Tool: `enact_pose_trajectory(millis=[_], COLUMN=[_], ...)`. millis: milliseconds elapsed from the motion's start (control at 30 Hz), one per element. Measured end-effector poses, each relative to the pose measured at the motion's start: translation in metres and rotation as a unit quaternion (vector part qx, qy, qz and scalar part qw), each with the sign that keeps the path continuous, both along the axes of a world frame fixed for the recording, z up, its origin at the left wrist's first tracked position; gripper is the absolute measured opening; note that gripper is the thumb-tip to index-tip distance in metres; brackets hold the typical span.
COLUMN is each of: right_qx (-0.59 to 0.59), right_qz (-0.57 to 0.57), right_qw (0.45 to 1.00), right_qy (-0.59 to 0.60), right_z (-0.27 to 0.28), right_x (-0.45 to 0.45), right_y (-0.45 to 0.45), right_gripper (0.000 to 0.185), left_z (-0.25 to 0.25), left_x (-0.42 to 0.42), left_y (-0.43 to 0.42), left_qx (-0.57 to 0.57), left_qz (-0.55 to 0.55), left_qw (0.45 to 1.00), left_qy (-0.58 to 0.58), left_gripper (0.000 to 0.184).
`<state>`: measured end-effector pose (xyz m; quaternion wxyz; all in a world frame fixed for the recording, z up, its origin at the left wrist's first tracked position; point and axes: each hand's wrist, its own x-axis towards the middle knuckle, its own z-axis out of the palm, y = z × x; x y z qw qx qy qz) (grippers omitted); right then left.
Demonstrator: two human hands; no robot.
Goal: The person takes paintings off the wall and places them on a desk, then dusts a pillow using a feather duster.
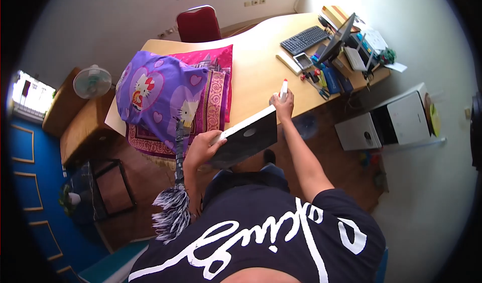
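My left hand (203, 146) is closed around the near end of a flat panel with a white edge (248, 122) and a dark face bearing a pale oval. At the panel's far end, my right hand (283, 105) is closed on a slim white object with a red tip (284, 86), which points away from me. I cannot tell whether the right hand also grips the panel. Left of my left hand hangs a duster (172, 213) with black-and-white strands and a striped handle. A purple cartoon-print cloth (158, 94) lies heaped on the desk.
Under the purple cloth are a patterned maroon cloth (217, 97) and a pink one (226, 57). The wooden desk (256, 57) bears a keyboard (304, 39), a monitor (339, 38) and scissors (321, 91). A red chair (198, 26) stands behind; a white cabinet (409, 117) is at right.
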<state>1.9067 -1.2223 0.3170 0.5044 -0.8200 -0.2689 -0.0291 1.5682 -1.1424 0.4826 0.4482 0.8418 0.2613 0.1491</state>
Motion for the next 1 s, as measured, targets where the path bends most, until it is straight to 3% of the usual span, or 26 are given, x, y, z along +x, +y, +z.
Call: enact_pose_trajectory(millis=[100, 267, 333, 500, 633, 700, 733, 800, 867, 900, 967, 1000], right_qx=[0.020, 0.029, 0.020, -0.019, -0.069, 0.055, 0.049, -0.031, 0.009, 0.005, -0.010, -0.009], right_qz=[0.022, 0.077, 0.074, 0.047, 0.043, 0.003, 0.006, -0.210, -0.105, -0.011, 0.119, 0.141], right_qw=[0.998, 0.993, 0.997, 0.998, 0.991, 0.997, 0.998, 0.971, 0.958, 0.886, 0.782, 0.777], right_qy=[0.062, 0.080, 0.019, 0.045, 0.103, 0.047, 0.049, 0.107, 0.266, 0.464, 0.612, 0.614], right_z=[-0.012, -0.010, -0.018, -0.018, -0.010, -0.026, -0.035, -0.041, -0.091, -0.067, -0.064, -0.062], right_x=[0.020, 0.081, 0.116, 0.201, 0.223, 0.215, 0.205, 0.155, 0.117, 0.089, 0.054, 0.040], right_y=[0.000, -0.026, -0.042, -0.074, -0.086, -0.089, -0.093, -0.098, -0.118, -0.123, -0.128, -0.127], right_gripper=[0.034, 0.030, 0.027, 0.030, 0.043, 0.052, 0.052, 0.055, 0.051, 0.047, 0.065, 0.068], left_z=[0.009, 0.015, 0.019, 0.004, -0.009, -0.014, -0.018, -0.031, -0.058, -0.072, -0.095, -0.119], left_x=[0.026, 0.056, 0.066, 0.084, 0.094, 0.099, 0.101, 0.104, 0.103, 0.103, 0.105, 0.107], left_y=[-0.028, -0.043, -0.045, -0.047, -0.036, -0.032, -0.030, -0.022, -0.014, -0.013, -0.014, -0.015], left_qx=[0.006, 0.003, -0.023, -0.087, -0.122, -0.155, -0.159, -0.221, -0.216, -0.271, -0.339, -0.345], left_qz=[0.060, 0.128, 0.160, 0.253, 0.290, 0.280, 0.283, 0.306, 0.315, 0.329, 0.355, 0.376], left_qw=[0.998, 0.991, 0.986, 0.962, 0.945, 0.933, 0.932, 0.900, 0.899, 0.875, 0.835, 0.819], left_qy=[0.028, 0.028, 0.031, -0.053, -0.093, -0.163, -0.160, -0.217, -0.215, -0.230, -0.249, -0.262], left_gripper=[0.030, 0.028, 0.025, 0.023, 0.025, 0.025, 0.025, 0.027, 0.027, 0.026, 0.024, 0.024])
